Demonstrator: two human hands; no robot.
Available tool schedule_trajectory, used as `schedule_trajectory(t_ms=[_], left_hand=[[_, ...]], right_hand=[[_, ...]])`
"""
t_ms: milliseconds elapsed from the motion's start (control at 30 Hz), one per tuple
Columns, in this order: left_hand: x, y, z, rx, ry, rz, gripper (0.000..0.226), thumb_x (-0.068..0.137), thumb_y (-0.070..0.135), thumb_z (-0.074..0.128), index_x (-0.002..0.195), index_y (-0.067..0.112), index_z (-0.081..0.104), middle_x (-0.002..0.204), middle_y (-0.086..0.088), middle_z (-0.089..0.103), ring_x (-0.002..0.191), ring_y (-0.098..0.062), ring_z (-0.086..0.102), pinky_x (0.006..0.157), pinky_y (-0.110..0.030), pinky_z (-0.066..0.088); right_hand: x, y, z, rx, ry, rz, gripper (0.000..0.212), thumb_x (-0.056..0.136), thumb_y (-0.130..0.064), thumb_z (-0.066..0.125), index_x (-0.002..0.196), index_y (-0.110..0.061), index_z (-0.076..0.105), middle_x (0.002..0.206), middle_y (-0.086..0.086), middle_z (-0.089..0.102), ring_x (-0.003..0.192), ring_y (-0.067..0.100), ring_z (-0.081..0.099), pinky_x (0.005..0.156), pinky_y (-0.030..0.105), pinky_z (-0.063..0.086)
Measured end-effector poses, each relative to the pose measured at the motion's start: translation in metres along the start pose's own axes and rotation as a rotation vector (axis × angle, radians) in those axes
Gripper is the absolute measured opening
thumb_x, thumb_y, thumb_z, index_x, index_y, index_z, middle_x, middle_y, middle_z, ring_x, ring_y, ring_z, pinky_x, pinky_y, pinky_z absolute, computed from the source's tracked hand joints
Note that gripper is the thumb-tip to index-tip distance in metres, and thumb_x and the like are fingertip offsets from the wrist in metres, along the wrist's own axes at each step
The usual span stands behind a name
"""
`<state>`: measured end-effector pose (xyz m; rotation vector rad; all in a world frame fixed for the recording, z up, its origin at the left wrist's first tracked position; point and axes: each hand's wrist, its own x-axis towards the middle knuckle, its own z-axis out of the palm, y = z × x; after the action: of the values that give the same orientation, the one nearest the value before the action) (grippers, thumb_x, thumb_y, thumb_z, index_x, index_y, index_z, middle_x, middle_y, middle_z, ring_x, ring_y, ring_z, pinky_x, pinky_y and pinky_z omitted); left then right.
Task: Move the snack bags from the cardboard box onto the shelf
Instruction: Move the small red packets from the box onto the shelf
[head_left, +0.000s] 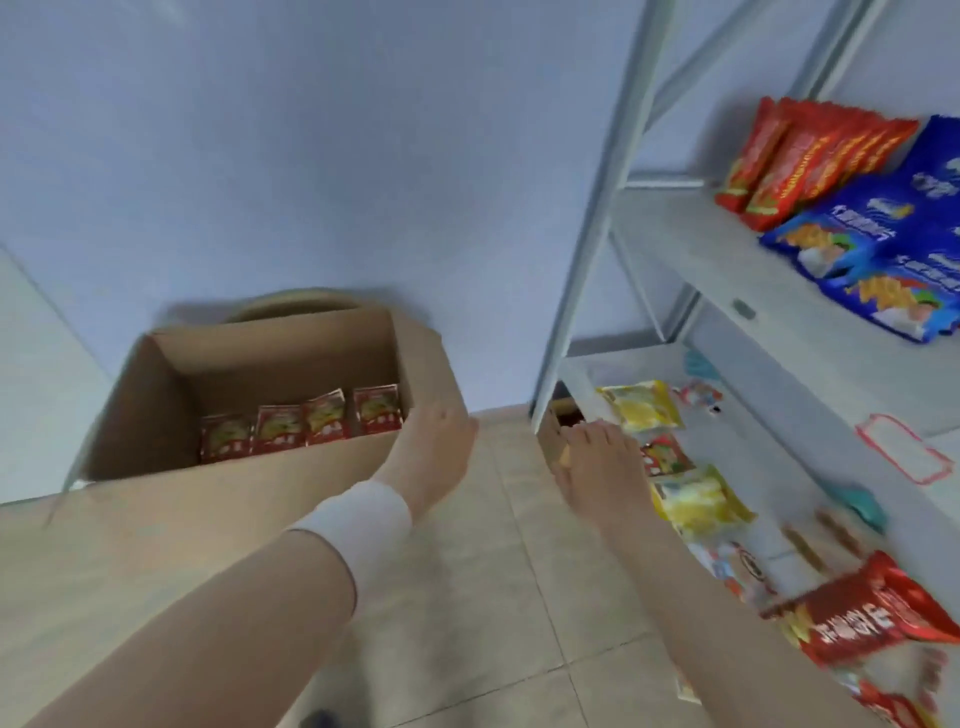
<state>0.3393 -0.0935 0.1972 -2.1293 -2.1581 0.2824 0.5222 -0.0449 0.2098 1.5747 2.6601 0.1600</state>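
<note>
An open cardboard box stands at the left, with several red snack bags upright in a row along its bottom. My left hand, a white band on its wrist, reaches over the box's near right corner beside the rightmost bag; no bag is in it. My right hand stretches flat, fingers out, at the front edge of the white metal shelf's lower board. Next to it lie yellow bags and a small red bag. It holds nothing.
The upper board carries red bags and blue bags. A large red bag lies at the lower board's near end. The shelf post rises between box and shelf. Beige floor tiles lie between; a tan round object sits behind the box.
</note>
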Motion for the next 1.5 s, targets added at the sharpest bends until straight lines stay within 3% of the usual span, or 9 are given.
schedule_trajectory(t_ms=[100,167,433,600,867,1033,1200,1333,1500], left_hand=[[-0.017,-0.092,0.046,-0.038,-0.028,-0.104,0.036,0.093,0.031,0.043,0.123,0.011,0.047,0.121,-0.009,0.053,0.112,-0.029,0.049,0.092,-0.038,0.037],[-0.026,-0.148,0.075,-0.061,-0.051,-0.182,0.031,0.097,0.026,0.040,0.124,0.012,0.046,0.125,-0.009,0.053,0.116,-0.028,0.049,0.096,-0.038,0.038],[-0.025,-0.302,0.167,-0.202,-0.197,-0.360,0.034,0.096,0.031,0.047,0.127,0.017,0.045,0.129,-0.004,0.052,0.122,-0.022,0.047,0.103,-0.035,0.035],[0.000,-0.356,0.230,-0.315,-0.309,-0.466,0.034,0.095,0.033,0.047,0.126,0.018,0.046,0.126,-0.003,0.055,0.118,-0.020,0.050,0.099,-0.033,0.039],[0.045,-0.405,0.330,-0.503,-0.506,-0.728,0.040,0.093,0.034,0.051,0.128,0.017,0.044,0.126,-0.004,0.054,0.118,-0.022,0.051,0.097,-0.037,0.042],[0.071,-0.429,0.398,-0.742,-0.608,-0.957,0.049,0.091,0.034,0.055,0.134,0.017,0.039,0.133,-0.007,0.048,0.122,-0.025,0.047,0.099,-0.039,0.043],[0.106,-0.459,0.479,-0.997,-0.551,-1.273,0.060,0.087,0.030,0.063,0.138,0.014,0.036,0.139,-0.012,0.039,0.128,-0.030,0.042,0.103,-0.042,0.037],[0.135,-0.473,0.534,-1.038,-0.471,-1.443,0.070,0.084,0.029,0.066,0.141,0.011,0.029,0.140,-0.016,0.036,0.129,-0.033,0.038,0.105,-0.044,0.035],[0.153,-0.465,0.555,-0.877,-0.469,-1.522,0.074,0.083,0.032,0.066,0.141,0.007,0.026,0.141,-0.018,0.033,0.132,-0.034,0.029,0.108,-0.043,0.026]], right_hand=[[0.054,-0.094,0.016,0.033,-0.078,-0.119,0.043,0.088,-0.038,0.052,0.124,-0.014,0.051,0.125,0.007,0.055,0.119,0.026,0.048,0.096,0.035,0.038],[0.085,-0.145,0.032,0.059,-0.083,-0.185,0.041,0.095,-0.037,0.041,0.131,-0.019,0.042,0.133,0.003,0.048,0.126,0.023,0.041,0.103,0.034,0.031],[0.180,-0.281,0.080,0.176,-0.217,-0.260,0.042,0.095,-0.033,0.043,0.132,-0.014,0.044,0.137,0.004,0.047,0.131,0.024,0.036,0.106,0.036,0.031],[0.236,-0.332,0.126,0.165,-0.357,-0.300,0.045,0.094,-0.044,0.041,0.134,-0.022,0.038,0.139,-0.002,0.043,0.130,0.016,0.038,0.107,0.032,0.031],[0.307,-0.405,0.220,0.183,-0.696,-0.313,0.054,0.094,-0.043,0.043,0.138,-0.014,0.036,0.140,0.007,0.043,0.130,0.024,0.037,0.110,0.037,0.030],[0.350,-0.449,0.283,0.333,-0.873,-0.133,0.059,0.091,-0.047,0.047,0.137,-0.011,0.036,0.135,0.010,0.047,0.125,0.026,0.045,0.101,0.035,0.038],[0.391,-0.495,0.355,0.473,-0.954,0.138,0.065,0.089,-0.050,0.051,0.133,-0.004,0.038,0.132,0.015,0.049,0.122,0.029,0.048,0.097,0.035,0.042],[0.408,-0.526,0.398,0.512,-0.903,0.384,0.080,0.085,-0.052,0.056,0.141,-0.003,0.026,0.143,0.021,0.031,0.131,0.035,0.037,0.102,0.041,0.038],[0.413,-0.552,0.411,0.514,-0.804,0.591,0.092,0.079,-0.050,0.064,0.140,0.001,0.018,0.142,0.024,0.023,0.132,0.037,0.027,0.107,0.041,0.031]])
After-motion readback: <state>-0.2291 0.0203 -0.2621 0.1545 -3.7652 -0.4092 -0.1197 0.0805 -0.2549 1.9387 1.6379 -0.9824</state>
